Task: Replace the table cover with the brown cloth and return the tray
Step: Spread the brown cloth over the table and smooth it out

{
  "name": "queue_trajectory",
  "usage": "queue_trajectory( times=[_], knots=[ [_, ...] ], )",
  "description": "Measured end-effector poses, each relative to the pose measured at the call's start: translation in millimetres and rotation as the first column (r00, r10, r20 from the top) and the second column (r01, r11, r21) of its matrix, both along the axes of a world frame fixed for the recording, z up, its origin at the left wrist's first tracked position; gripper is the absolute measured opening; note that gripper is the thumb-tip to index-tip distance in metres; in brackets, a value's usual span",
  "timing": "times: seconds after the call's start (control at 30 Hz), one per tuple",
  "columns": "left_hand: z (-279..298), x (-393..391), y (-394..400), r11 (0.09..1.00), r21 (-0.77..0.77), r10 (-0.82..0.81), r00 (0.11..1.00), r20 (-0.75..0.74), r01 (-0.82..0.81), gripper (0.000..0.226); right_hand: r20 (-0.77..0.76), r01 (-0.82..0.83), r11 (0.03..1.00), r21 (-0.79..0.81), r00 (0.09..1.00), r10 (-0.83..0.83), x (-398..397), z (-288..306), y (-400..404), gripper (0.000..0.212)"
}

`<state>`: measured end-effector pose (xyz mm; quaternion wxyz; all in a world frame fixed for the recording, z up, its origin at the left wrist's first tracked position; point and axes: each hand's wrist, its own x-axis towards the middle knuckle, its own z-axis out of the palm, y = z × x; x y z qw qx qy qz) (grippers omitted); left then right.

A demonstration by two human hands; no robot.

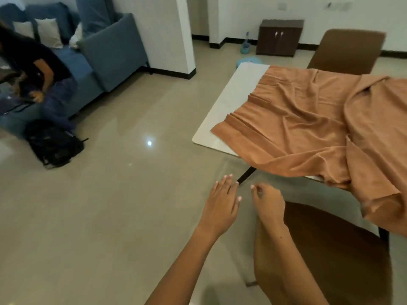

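Brown cloth lies rumpled over the tabletop, up and right of both empty grips, left hand flat, right hand loosely curled and nearer its hanging edge.

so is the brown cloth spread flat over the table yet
No. The brown cloth lies rumpled with folds, and the table's left end is bare.

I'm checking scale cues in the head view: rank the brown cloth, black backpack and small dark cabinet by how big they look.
1. brown cloth
2. black backpack
3. small dark cabinet, though it stands farthest away, so its true size is unsure.
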<state>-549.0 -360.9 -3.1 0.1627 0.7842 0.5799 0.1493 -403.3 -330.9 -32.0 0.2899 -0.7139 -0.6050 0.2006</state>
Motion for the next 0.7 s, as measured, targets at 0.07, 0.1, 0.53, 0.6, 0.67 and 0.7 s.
queue_trajectory(
  times=[0.07,0.1,0.53,0.6,0.67,0.7],
  knots=[
    [-4,-18,40,0.998,-0.004,-0.061,0.998,0.014,0.061,0.068,0.009,0.069,0.998,0.010,0.998,-0.069,-17,0,32,0.019],
    [-6,-27,62,0.996,0.001,-0.088,0.996,0.018,0.088,0.068,0.015,0.101,0.995,0.005,0.995,-0.101,-26,-1,49,0.018],
    [-53,-104,352,0.845,-0.049,-0.535,0.843,-0.052,0.533,0.053,0.076,0.486,0.873,-0.048,0.873,-0.481,-108,-50,285,0.019],
    [-56,-102,388,0.808,-0.050,-0.589,0.807,-0.055,0.587,0.061,0.082,0.537,0.839,-0.082,0.843,-0.532,-115,-61,315,0.024],
    [-59,-96,425,0.766,-0.069,-0.642,0.765,-0.055,0.639,0.073,0.105,0.659,0.744,-0.111,0.752,-0.651,-124,-78,343,0.035],
    [-62,-92,444,0.751,-0.064,-0.660,0.750,-0.054,0.657,0.075,0.120,0.727,0.669,-0.154,0.686,-0.718,-131,-87,356,0.044]
  ],
)
